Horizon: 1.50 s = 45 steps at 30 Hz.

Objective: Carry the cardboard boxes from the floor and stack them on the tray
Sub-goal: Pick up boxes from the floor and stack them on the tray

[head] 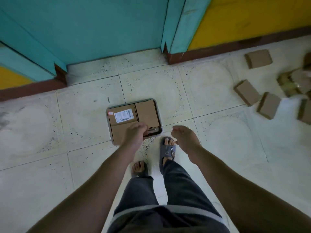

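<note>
The light was dim and flat with a greenish cast, leaving only faint, soft shadows on the floor tiles (210, 91). A small glint showed on the bare corner of the tray (157, 130). The wide lens bowed the door frame (175, 31) and the tile seams, and the cardboard boxes (303, 113) at the far right were smeared by motion blur.

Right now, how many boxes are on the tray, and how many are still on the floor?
Tray boxes: 3
Floor boxes: 4 that I can make out
Total: 7, not counting the blurred heap at the right edge, too smeared to count.
</note>
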{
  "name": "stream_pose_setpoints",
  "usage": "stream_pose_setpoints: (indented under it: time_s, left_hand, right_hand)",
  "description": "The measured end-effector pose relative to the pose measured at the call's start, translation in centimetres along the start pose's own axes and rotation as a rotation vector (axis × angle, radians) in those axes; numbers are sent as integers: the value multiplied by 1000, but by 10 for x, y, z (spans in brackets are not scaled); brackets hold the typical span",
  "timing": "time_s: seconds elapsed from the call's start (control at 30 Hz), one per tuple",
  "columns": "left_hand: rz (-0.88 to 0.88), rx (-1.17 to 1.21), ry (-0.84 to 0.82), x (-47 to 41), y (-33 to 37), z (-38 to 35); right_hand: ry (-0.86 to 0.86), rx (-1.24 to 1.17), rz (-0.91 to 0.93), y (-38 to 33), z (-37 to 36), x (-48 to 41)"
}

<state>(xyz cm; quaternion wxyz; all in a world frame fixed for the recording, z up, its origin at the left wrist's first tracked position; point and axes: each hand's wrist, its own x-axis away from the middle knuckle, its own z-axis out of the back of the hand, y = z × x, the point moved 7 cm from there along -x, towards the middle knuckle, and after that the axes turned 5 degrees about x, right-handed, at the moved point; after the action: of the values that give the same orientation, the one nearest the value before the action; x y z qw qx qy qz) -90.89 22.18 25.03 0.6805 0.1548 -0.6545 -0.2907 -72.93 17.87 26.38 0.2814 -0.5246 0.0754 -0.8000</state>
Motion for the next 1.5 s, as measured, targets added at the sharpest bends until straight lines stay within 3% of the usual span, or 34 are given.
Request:
stream_pose_setpoints:
  time_s: [0.17, 0.3, 0.37, 0.7, 1.07, 1.27, 1.5]
  left_hand:
    - [-42, -38, -81, 60, 28, -5]
    - [-60, -56, -167, 95, 43, -35]
    - [-87, -92, -232, 116, 57, -61]
    - [-216, -266, -440, 183, 105, -223]
    - [-216, -348, -449, 216, 110, -403]
    - [-202, -387, -416, 198, 124, -455]
    - [-168, -417, -424, 112, 193, -545]
  right_hand:
    - [41, 17, -3, 15, 22, 77]
    - [111, -294, -69, 43, 47, 124]
    - [197, -453, -96, 60, 69, 147]
    - [388, -723, -49, 134, 203, 187]
    - [363, -727, -51, 248, 353, 166]
    - [294, -712, -83, 255, 398, 119]
    - [318, -710, -151, 235, 481, 30]
